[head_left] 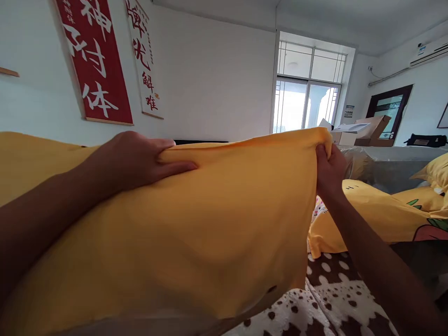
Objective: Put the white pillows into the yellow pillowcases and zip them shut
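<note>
A large yellow bedding cloth (224, 210) hangs stretched across the view, held up in front of me. My left hand (140, 156) lies over its upper edge, with a fold of the cloth between thumb and fingers. At the upper right corner, my right hand (332, 168) is closed in a fist around the bunched fabric. Between the two hands the top edge runs almost straight, while the lower part droops in loose folds. The far side of the cloth is hidden.
Under the cloth is a brown and white patterned blanket (336, 289). More yellow bedding (378, 205) with printed designs lies at the right, before a plastic-covered grey surface (392, 163). Cardboard boxes (373, 130) stand behind, near a window (308, 88). Red scrolls (98, 65) hang on the left wall.
</note>
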Demonstrator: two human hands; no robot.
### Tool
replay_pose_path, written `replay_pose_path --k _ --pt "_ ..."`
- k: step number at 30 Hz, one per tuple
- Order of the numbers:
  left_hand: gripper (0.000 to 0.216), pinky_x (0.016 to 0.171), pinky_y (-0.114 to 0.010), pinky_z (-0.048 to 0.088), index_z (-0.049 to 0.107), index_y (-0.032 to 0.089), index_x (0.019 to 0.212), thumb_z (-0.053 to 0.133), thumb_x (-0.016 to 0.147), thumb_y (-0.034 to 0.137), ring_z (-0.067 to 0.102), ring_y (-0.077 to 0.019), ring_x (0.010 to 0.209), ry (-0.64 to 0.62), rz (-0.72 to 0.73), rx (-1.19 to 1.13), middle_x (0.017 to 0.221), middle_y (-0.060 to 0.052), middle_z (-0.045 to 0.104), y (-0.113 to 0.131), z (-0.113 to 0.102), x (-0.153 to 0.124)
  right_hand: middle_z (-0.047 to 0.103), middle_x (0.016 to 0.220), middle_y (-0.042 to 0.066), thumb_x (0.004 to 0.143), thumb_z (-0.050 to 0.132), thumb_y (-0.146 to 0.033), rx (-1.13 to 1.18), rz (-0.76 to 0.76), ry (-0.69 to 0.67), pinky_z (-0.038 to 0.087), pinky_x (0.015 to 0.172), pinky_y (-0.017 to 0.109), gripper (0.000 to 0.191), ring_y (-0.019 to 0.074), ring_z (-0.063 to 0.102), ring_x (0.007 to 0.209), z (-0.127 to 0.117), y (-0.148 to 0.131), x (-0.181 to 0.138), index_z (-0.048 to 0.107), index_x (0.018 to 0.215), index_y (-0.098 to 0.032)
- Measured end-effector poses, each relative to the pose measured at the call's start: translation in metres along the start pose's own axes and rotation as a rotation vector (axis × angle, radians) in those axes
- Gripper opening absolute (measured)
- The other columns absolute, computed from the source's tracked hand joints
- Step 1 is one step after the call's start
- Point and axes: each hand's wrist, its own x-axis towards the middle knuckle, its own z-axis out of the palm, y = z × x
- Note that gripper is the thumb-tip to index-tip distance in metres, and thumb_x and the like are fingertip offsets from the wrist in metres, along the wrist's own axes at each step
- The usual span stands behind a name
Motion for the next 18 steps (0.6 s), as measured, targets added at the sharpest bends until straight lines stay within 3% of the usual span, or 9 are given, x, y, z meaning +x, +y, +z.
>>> replay_pose_path --k 3,7,9,12,15,18 --pt "0.054 0.058 -0.023 0.022 0.050 0.020 0.064 0.044 0.072 0.074 0.037 -0.0142 0.051 -0.012 0.161 0.173 0.048 0.003 0.039 -0.013 0.011 -0.011 0.039 0.060 -0.004 0.083 0.050 -0.047 0.072 0.100 -0.210 0.030 0.051 0.024 0.032 0.0103 0.036 0.057 0.008 0.011 -0.020 0.044 0.067 -0.020" --pt "0.048 0.057 -0.025 0.023 0.055 0.020 0.075 0.034 0.083 0.062 0.047 -0.0189 0.053 -0.328 0.154 0.113 0.049 0.000 0.051 -0.019 0.049 -0.028 0.042 0.061 -0.004 0.084 0.050 -0.042 0.107 0.109 -0.353 0.032 0.054 0.024 0.027 0.0114 0.039 0.060 0.014 0.021 -0.040 0.047 0.070 -0.019" --pt "0.041 0.061 -0.027 0.028 0.057 0.020 0.075 0.035 0.085 0.053 0.050 -0.0202 0.057 -0.348 0.172 0.082 0.054 -0.002 0.057 -0.010 0.059 -0.030 0.042 0.063 -0.004 0.085 0.048 -0.041 0.111 0.107 -0.386 0.031 0.055 0.025 0.026 0.0114 0.038 0.061 0.016 0.021 -0.044 0.047 0.070 -0.019" --pt "0.033 0.072 -0.031 0.035 0.059 0.020 0.089 0.037 0.083 0.044 0.054 -0.0213 0.070 -0.205 0.257 -0.096 0.078 -0.004 0.067 0.023 0.052 -0.020 0.038 0.064 -0.005 0.085 0.049 -0.042 0.199 0.168 -0.378 0.030 0.055 0.024 0.028 0.0107 0.035 0.060 0.021 0.017 -0.047 0.045 0.069 -0.020" --pt "0.046 0.077 -0.033 0.040 0.053 0.021 0.111 0.034 0.084 0.053 0.057 -0.0221 0.081 -0.122 0.317 -0.355 0.103 -0.006 0.066 0.076 0.034 0.000 0.033 0.062 -0.005 0.085 0.050 -0.043 0.314 0.178 -0.322 0.029 0.053 0.024 0.030 0.0103 0.033 0.058 0.028 0.011 -0.051 0.040 0.068 -0.021" --pt "0.058 0.068 -0.031 0.042 0.049 0.018 0.119 0.039 0.081 0.062 0.059 -0.0220 0.075 -0.187 0.363 -0.499 0.097 -0.008 0.066 0.129 0.028 0.022 0.032 0.061 -0.005 0.086 0.047 -0.044 0.325 0.136 -0.297 0.029 0.051 0.024 0.031 0.0106 0.032 0.056 0.032 0.006 -0.055 0.036 0.067 -0.022"
